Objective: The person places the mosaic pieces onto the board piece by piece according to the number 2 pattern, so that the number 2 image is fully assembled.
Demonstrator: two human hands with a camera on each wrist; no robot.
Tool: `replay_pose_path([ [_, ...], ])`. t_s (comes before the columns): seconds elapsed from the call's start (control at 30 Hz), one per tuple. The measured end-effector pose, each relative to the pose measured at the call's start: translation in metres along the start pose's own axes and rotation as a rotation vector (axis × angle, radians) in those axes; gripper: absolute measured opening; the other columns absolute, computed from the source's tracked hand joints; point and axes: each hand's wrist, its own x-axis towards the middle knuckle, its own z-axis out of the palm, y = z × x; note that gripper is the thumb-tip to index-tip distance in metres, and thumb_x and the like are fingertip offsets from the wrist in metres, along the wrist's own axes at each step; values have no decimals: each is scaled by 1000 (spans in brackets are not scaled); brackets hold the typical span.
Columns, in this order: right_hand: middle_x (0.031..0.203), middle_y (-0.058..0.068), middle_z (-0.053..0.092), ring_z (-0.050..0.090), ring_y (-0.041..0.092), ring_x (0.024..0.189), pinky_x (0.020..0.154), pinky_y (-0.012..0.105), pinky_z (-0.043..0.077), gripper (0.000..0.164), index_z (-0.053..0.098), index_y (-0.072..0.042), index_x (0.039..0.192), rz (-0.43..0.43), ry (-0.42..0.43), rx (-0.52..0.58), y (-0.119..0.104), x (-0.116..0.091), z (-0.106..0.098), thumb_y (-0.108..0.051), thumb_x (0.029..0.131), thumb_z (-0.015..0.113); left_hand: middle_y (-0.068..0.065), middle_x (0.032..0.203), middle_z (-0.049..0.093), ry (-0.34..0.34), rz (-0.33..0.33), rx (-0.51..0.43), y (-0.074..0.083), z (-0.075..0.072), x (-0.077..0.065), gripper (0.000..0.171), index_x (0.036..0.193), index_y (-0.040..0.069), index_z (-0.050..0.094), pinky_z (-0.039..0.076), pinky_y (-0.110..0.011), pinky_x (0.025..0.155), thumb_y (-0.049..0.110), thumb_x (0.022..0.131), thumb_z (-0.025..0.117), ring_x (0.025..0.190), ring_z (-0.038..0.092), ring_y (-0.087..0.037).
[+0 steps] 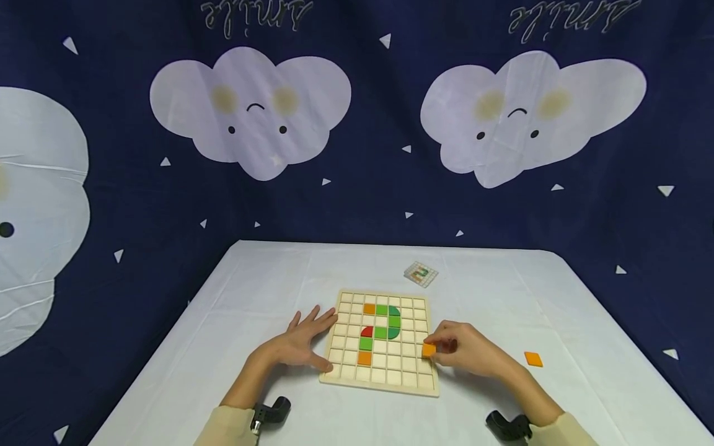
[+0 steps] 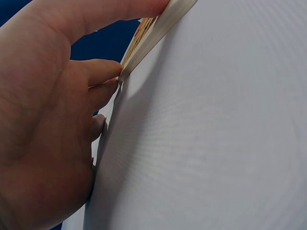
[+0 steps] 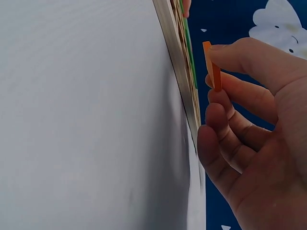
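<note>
A square wooden grid board (image 1: 379, 389) lies on the table, with orange, green and red tiles set in its middle cells. My left hand (image 1: 298, 341) is spread at the board's left edge, thumb and fingertips touching the rim; the left wrist view shows the thumb on the board's side (image 2: 165, 21). Between thumb and fingers my right hand (image 1: 468, 348) pinches an orange square tile (image 3: 212, 67), held over the board's right edge. In the right wrist view the other fingers (image 3: 218, 163) are curled loosely beside the board.
A second orange tile (image 1: 533, 359) lies on the white table (image 1: 290, 279) to the right of my right hand. Behind the board is a small pattern card (image 1: 421, 274). Dark cloth with cloud prints (image 1: 251, 111) hangs beyond the table.
</note>
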Motion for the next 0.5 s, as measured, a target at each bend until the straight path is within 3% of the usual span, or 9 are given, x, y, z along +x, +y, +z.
replay_pose_path([
  [0.5, 88, -9, 61, 55, 9, 75, 63, 24, 50, 26, 74, -20, 108, -32, -28, 9, -9, 20, 12, -29, 83, 75, 7, 159, 14, -3, -2, -7, 1, -1, -1, 106, 153, 19, 27, -9, -54, 112, 55, 67, 77, 145, -2, -25],
])
